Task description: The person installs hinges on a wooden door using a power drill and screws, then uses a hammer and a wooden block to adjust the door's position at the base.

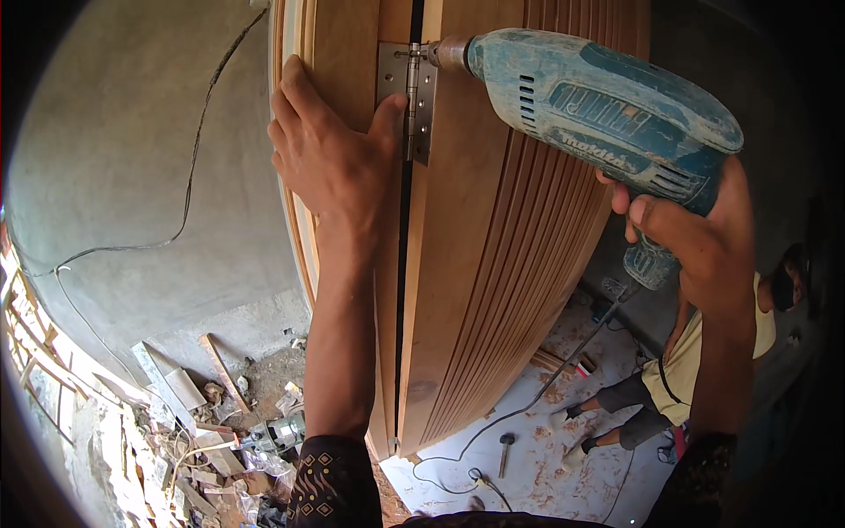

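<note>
A worn teal power drill [607, 110] is in my right hand [700, 233], its fingers wrapped around the handle. The drill lies nearly level, chuck to the left, with its tip at the upper part of a metal hinge [423, 128]. That hinge joins a wooden door frame [348, 44] to a grooved wooden door [466, 211], and a dark gap runs between them. My left hand [333, 158] is closed over the frame, fingers at its outer left edge and thumb against the hinge. Where the drill's tip meets the hinge is too small to make out.
The drill's cord [537, 392] trails down to the floor, near a hammer [505, 453]. At the lower right is another person in a yellow shirt [664, 387]. Wood scraps and rubble [216, 471] lie lower left. A dark cable [189, 189] hangs along the grey wall [114, 132].
</note>
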Demonstrator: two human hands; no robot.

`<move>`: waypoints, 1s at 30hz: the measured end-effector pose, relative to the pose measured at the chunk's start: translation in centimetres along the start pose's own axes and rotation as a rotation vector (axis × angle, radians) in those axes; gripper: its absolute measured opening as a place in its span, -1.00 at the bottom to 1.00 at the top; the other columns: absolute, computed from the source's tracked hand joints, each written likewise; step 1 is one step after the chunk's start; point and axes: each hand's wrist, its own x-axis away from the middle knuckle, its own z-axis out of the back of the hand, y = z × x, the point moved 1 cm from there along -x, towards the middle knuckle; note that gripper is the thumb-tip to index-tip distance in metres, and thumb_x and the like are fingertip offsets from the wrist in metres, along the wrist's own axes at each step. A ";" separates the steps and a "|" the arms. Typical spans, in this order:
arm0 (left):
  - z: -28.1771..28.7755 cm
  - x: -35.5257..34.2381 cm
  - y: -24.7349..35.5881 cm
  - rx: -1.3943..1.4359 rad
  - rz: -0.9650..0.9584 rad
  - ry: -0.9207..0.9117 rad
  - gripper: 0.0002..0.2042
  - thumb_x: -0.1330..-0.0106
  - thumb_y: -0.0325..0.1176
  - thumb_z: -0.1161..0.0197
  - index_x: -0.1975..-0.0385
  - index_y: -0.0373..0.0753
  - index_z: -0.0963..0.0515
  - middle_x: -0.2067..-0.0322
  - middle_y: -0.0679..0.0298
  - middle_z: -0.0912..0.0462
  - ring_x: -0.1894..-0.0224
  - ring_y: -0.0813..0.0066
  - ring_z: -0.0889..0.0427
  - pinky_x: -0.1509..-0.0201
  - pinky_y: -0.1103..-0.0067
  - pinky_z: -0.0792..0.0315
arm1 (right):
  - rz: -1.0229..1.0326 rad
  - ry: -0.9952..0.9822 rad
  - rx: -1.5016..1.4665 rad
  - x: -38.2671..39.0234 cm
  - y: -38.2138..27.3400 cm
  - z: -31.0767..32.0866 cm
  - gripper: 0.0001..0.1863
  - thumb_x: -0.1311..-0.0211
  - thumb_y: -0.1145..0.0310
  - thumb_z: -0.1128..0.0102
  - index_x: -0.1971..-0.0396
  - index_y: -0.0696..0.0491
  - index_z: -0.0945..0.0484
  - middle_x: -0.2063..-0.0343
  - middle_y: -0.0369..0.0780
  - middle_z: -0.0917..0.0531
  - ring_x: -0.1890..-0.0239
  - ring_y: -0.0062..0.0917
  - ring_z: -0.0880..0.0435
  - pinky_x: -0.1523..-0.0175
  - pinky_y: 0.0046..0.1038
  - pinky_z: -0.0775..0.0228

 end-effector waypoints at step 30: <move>0.2 -4.7 2.0 -0.055 -0.607 0.000 -0.78 -0.05 -0.39 -0.47 0.26 -0.06 -0.79 -0.25 0.17 -0.45 -0.46 0.00 -0.16 -0.49 0.09 -0.05 | 0.034 -0.013 0.127 -0.1 -1.5 0.9 -0.49 -0.15 0.61 -0.15 -0.14 0.32 -0.34 0.21 -0.08 -0.67 0.26 -0.55 -0.63 0.23 -0.50 -0.50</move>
